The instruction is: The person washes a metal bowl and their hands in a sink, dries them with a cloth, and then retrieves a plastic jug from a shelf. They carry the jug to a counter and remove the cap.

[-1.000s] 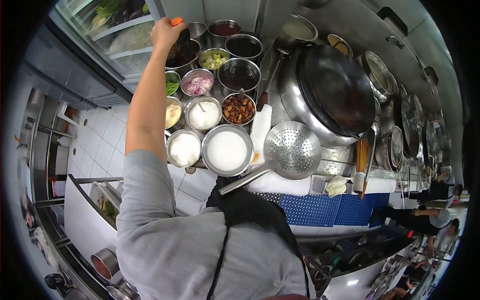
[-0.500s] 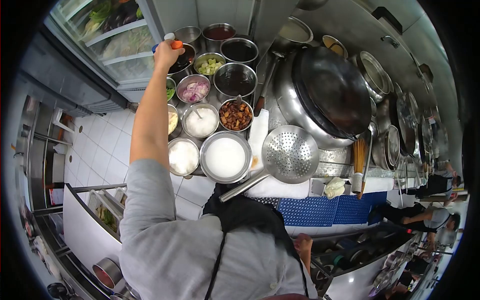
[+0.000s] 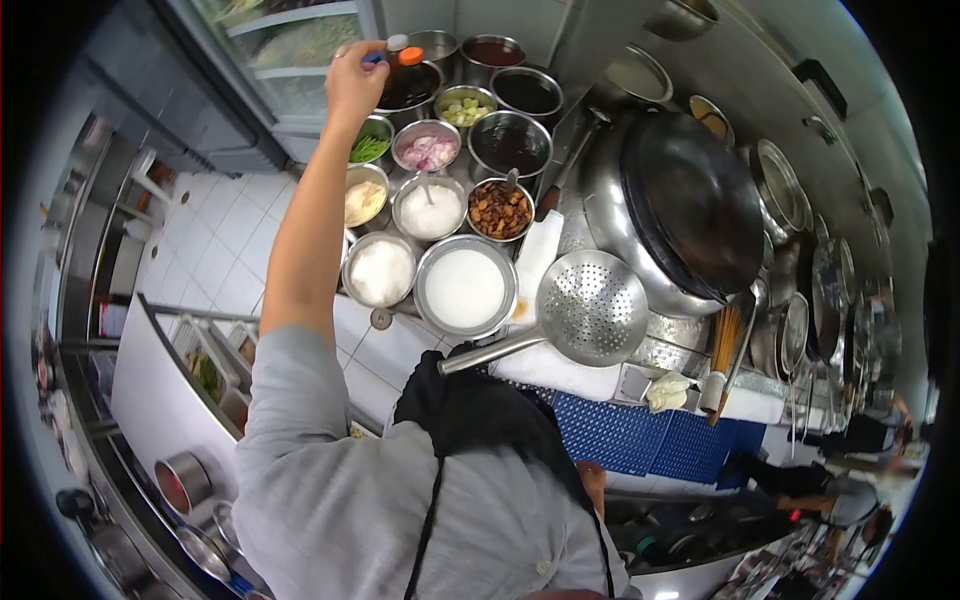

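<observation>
My left hand [image 3: 357, 80] reaches to the far end of the pots, its fingers closed at a small blue cap [image 3: 374, 58]. What sits under that cap is hidden. Just right of the fingers stand a bottle with an orange cap [image 3: 410, 57] and one with a white cap [image 3: 398, 42], behind a pot of dark sauce [image 3: 412, 92]. Nearer my wrist are bowls of chopped greens [image 3: 369, 148] and sliced shallots [image 3: 428, 152]. Low beside my apron, my right hand [image 3: 592, 478] shows only in part; its fingers cannot be made out.
Bowls of white powder [image 3: 381, 272], white granules [image 3: 430, 210] and browned pieces [image 3: 500, 209] crowd the counter. A perforated strainer [image 3: 592, 306] lies with its handle toward me. Right of it are a large dark wok [image 3: 692, 205] and a bamboo brush [image 3: 727, 340]. Another person [image 3: 848, 500] stands far right.
My left hand has moved leftward off the orange cap to the blue one. The view has shifted, with the pots now further right. My right hand is more hidden by my body.
</observation>
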Tool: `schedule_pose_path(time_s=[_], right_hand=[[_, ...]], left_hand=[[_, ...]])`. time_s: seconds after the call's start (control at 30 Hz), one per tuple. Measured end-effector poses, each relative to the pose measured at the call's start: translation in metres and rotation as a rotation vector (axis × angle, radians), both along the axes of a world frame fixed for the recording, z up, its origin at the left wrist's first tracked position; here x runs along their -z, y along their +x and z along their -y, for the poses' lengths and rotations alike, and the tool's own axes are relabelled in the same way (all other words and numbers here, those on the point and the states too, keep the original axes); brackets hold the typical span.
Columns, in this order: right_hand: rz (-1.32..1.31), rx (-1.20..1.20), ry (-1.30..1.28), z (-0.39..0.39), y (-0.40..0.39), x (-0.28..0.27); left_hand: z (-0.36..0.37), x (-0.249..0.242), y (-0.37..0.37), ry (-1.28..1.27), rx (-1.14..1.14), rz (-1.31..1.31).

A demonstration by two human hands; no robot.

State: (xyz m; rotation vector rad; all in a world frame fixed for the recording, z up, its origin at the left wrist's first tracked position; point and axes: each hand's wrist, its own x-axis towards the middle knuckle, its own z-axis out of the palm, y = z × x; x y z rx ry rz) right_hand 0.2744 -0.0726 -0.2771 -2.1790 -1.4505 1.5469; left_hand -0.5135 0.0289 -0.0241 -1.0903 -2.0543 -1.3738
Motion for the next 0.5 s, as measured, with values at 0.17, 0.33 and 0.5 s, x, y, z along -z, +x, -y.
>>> schedule_pose_path(time_s=[0.17, 0.33, 0.5], right_hand=[[-0.23, -0.151, -0.034, -0.038, 0.033, 0.049], [-0.115, -0.298, -0.225, -0.081, 0.021, 0.103], [-0.19, -0.367, -0.261, -0.102, -0.049, 0.084]], left_hand=[[0.128, 0.031, 0.074, 0.447, -0.087, 0.225], [0.254, 0.126, 0.154, 0.264, -0.412, 0.314], [0.341, 0.216, 0.235, -0.133, -0.674, 0.567]])
